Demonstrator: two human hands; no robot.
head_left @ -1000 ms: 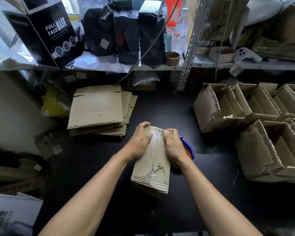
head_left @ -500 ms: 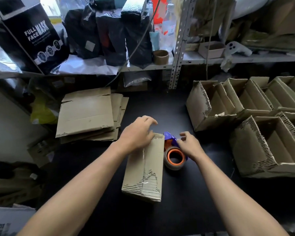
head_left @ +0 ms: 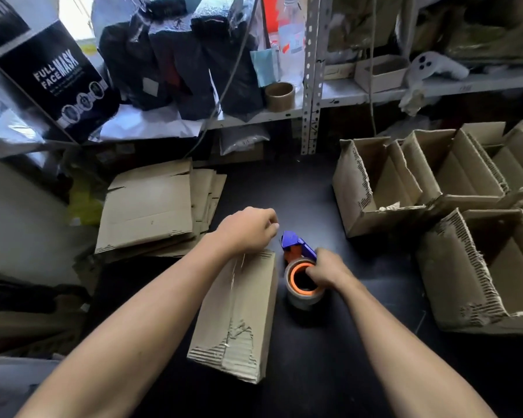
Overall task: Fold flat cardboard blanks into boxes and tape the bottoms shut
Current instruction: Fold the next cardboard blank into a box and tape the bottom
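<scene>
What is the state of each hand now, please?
Left hand: fingers curled at the far end of the box; grip cannot be told.
Right hand: grips the tape dispenser.

Bare desk (head_left: 299,194) strip runs open between flat blanks (head_left: 151,209) at left and open boxes (head_left: 384,188) at right; shelf (head_left: 360,95) overhangs far edge

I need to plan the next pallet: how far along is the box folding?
Done: several formed boxes stand at right. In hand: a box lies bottom-up with tape along its seam; the left hand is at its far end, the right hand grips the tape dispenser. Left: a stack of flat blanks.
</scene>
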